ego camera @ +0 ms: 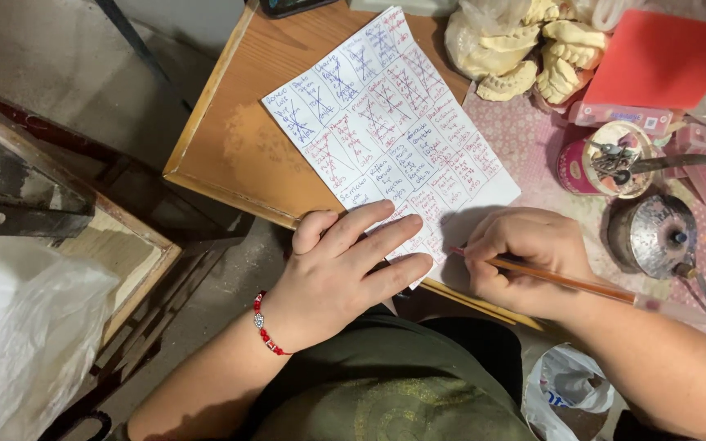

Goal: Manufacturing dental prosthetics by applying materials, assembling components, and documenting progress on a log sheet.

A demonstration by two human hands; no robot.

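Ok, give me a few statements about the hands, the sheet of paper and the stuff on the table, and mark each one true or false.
1. The left hand lies flat on the lower edge of the white gridded paper. True.
2. The right hand holds a pair of scissors. False: it holds an orange pen, tip at the paper.
3. Many boxes on the paper are crossed out. True.
4. A blue bracelet sits on the right wrist. False: a red beaded bracelet is on the left wrist.
5. Pale dental casts lie at the table's far side. True.
6. The paper lies on the floor. False: it rests on the wooden table.
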